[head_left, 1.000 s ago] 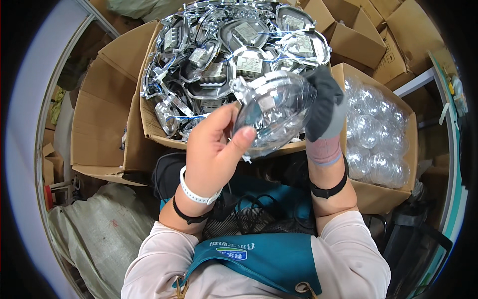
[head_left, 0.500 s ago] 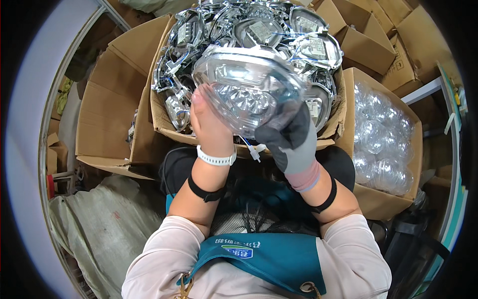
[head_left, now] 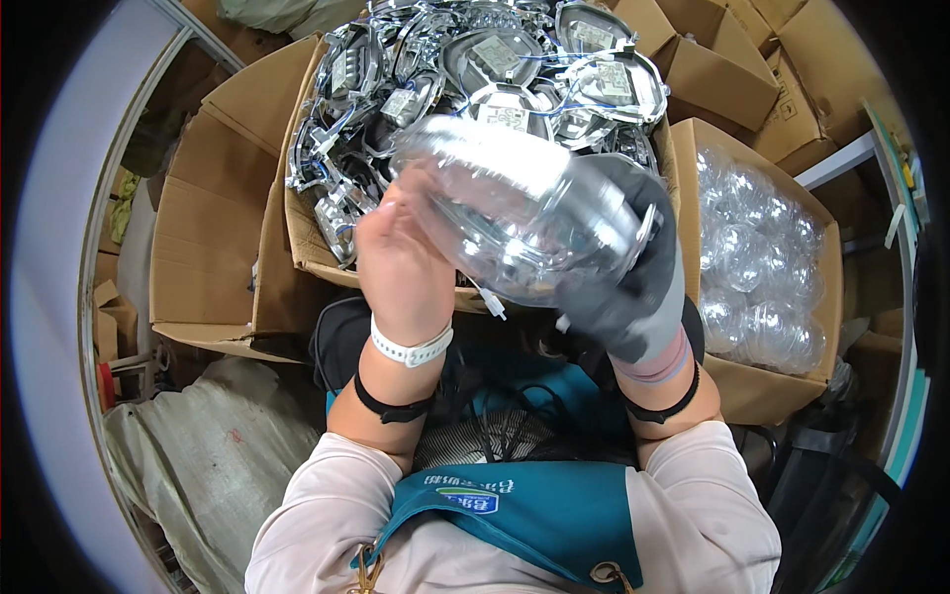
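Note:
A lamp with a clear domed plastic cover (head_left: 515,213) is held up in front of me, tilted and smeared by motion. Its left edge is gripped by my bare left hand (head_left: 404,257), which wears a white wristband. On the right, my right hand (head_left: 633,282), in a grey and black glove, closes round the rim; some of its fingers are hidden behind or blurred. A white connector (head_left: 492,303) on a wire dangles below the lamp. Behind it, many chrome lamp units (head_left: 495,59) with blue wires fill a cardboard box (head_left: 322,265).
To the right, a cardboard box (head_left: 762,391) holds several clear plastic domes (head_left: 757,252). An open carton (head_left: 210,223) with raised flaps stands at the left. More cartons (head_left: 717,74) lie at the back right. A pale sack (head_left: 213,450) rests at the lower left.
The lamp has tilted and shifted slightly right and down. My right hand has moved right and up along its rim; my left hand has moved slightly left and down, still holding on.

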`<state>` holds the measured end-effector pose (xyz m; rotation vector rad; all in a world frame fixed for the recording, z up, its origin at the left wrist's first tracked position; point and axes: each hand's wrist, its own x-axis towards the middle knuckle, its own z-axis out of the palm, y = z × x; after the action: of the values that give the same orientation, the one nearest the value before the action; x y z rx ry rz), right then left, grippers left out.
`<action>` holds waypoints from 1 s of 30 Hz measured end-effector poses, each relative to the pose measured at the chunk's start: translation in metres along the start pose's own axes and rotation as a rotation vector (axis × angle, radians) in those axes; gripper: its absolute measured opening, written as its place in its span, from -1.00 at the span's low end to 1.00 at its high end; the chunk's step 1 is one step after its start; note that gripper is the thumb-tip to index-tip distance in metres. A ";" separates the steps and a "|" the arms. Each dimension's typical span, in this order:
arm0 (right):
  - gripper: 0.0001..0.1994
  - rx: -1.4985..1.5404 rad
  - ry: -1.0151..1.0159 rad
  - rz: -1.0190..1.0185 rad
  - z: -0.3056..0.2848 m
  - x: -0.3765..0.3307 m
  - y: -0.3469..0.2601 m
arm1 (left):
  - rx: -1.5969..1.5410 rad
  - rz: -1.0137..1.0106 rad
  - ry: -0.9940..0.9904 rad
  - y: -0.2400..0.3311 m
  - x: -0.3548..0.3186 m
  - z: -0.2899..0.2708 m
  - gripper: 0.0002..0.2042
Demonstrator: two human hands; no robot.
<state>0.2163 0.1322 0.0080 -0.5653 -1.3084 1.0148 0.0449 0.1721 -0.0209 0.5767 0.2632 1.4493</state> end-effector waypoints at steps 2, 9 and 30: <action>-0.43 -0.254 -0.119 -0.057 0.001 -0.001 0.000 | -0.016 0.027 -0.015 0.000 -0.004 0.001 -0.47; -0.56 -0.580 -0.158 -0.370 0.023 -0.005 0.019 | -0.054 -0.039 0.229 -0.019 -0.003 -0.022 -0.55; -0.56 -0.730 0.256 -0.059 -0.156 -0.025 0.012 | -0.662 -0.414 -0.192 0.091 0.007 -0.046 -0.89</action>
<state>0.3636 0.1465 -0.0488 -1.1572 -1.4355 0.3687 -0.0554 0.1901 -0.0106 0.1027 -0.2397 0.9857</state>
